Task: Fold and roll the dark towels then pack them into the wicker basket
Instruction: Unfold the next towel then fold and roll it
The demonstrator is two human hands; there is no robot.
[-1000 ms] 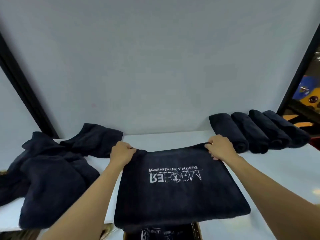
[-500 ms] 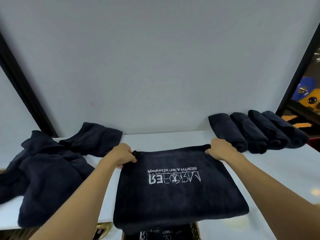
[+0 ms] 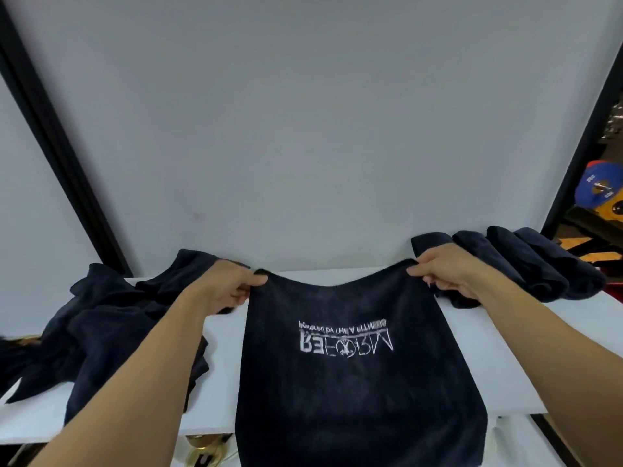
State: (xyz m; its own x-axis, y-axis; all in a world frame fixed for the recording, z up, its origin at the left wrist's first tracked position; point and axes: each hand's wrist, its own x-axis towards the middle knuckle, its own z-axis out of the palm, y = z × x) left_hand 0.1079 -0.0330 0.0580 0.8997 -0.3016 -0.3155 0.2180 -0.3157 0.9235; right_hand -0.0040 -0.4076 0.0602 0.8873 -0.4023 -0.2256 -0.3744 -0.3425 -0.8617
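Dark navy terry, soft and napped: the towel fills the lower middle of the frame, its top edge sagging between my hands and its bottom cut off. My left hand pinches one top corner, my right hand the other. Its white lettering is upside down and blurred. Four rolls lie side by side at right on the white table. A rumpled pile sprawls at left, count unclear.
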